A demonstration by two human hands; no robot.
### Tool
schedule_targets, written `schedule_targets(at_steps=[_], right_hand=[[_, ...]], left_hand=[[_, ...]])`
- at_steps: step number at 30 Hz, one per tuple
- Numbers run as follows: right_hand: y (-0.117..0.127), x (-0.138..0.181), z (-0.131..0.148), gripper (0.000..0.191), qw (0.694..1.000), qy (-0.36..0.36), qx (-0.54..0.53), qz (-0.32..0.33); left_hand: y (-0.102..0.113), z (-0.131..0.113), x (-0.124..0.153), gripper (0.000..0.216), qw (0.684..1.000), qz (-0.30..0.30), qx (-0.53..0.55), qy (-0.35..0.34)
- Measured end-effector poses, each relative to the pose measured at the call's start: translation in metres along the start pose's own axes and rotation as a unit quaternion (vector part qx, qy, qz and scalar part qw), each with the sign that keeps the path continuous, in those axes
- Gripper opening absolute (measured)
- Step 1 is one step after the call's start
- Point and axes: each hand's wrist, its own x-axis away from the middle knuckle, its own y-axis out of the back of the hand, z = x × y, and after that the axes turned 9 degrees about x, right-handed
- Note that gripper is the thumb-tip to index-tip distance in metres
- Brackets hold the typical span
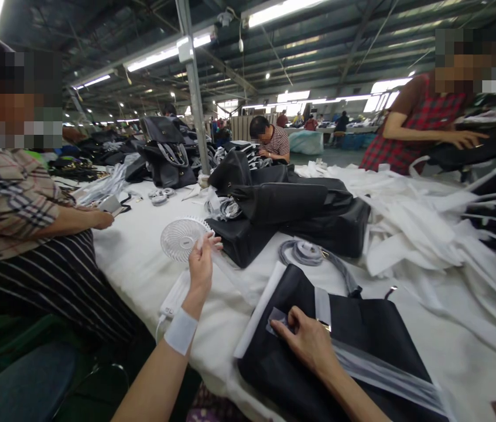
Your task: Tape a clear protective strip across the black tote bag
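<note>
1. Two hands of mine are at work over the white-covered table (142, 264). My left hand (201, 266) is raised, fingers (208, 241) drawn together and pinching the end of a clear plastic strip (234, 275), just beside a small white fan (181, 237).
2. A white band (181, 331) wraps my left wrist.
3. My right hand (307, 340) lies on a black bag (344, 346) near the table edge in front of me. Its fingertips are curled and pressed down on a small clear piece of film (276, 319) on the bag's top face.
4. More clear film (383, 375) trails off to the right across that bag, and a white sheet (259, 310) lies along its left edge.
5. Just beyond the bag sits a grey coiled strap (307, 253); behind it, a pile of black bags (287, 211).
6. White fabric pieces (423, 234) are heaped on the right side of the table.
7. On my left a person in a plaid shirt (10, 199) rests a hand at the table. On the far right, a person in a red check dress (410, 129) reaches over dark material.
</note>
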Motion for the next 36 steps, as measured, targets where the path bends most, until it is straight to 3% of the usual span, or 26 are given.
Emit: schedule_targets(at_steps=[2,4,7,11,13,15,17,20,24,28,32,34,36], right_hand=[[-0.001,0.001,0.0,0.042,1.0,0.004,0.0,-0.006],[-0.002,0.001,-0.001,0.042,1.0,0.003,0.001,-0.009],[-0.004,0.002,-0.003,0.043,1.0,-0.002,0.0,-0.01],[-0.006,0.002,-0.005,0.045,1.0,-0.004,0.007,-0.003],[-0.007,0.001,-0.005,0.045,1.0,-0.004,0.011,0.0],[-0.008,0.001,-0.005,0.044,1.0,-0.005,0.013,0.0],[-0.008,0.002,-0.004,0.044,1.0,-0.003,0.012,-0.003],[-0.007,0.002,-0.004,0.044,1.0,0.003,0.012,-0.005],[-0.006,0.001,-0.003,0.044,1.0,0.005,0.017,-0.011],[-0.005,0.001,-0.001,0.045,1.0,0.002,0.013,-0.013],[-0.004,0.002,0.002,0.044,1.0,-0.008,0.01,-0.006],[-0.002,0.003,0.002,0.041,1.0,-0.014,0.011,-0.002],[-0.001,0.003,0.0,0.035,1.0,-0.013,0.009,0.005]], left_hand=[[0.003,-0.014,-0.004,0.046,0.979,-0.002,-0.175,-0.109],[0.006,-0.027,-0.009,0.045,0.934,-0.002,-0.302,-0.191],[0.012,-0.038,-0.02,0.044,0.909,-0.045,-0.35,-0.22],[0.019,-0.029,-0.024,0.053,0.964,-0.107,-0.212,-0.116],[0.022,-0.019,-0.016,0.057,0.989,-0.106,-0.095,-0.05],[0.026,-0.005,0.001,0.063,0.997,-0.069,0.014,0.019],[0.029,0.012,0.024,0.067,0.99,0.022,0.075,0.119],[0.031,0.043,0.06,0.062,0.951,0.152,0.047,0.264],[0.022,0.075,0.086,0.054,0.921,0.214,-0.016,0.324],[0.009,0.078,0.085,0.053,0.939,0.213,-0.033,0.267],[-0.002,0.052,0.091,0.054,0.964,0.206,-0.025,0.168],[-0.007,0.037,0.101,0.05,0.96,0.255,-0.039,0.105],[-0.013,0.026,0.113,0.04,0.936,0.346,-0.058,0.03]])
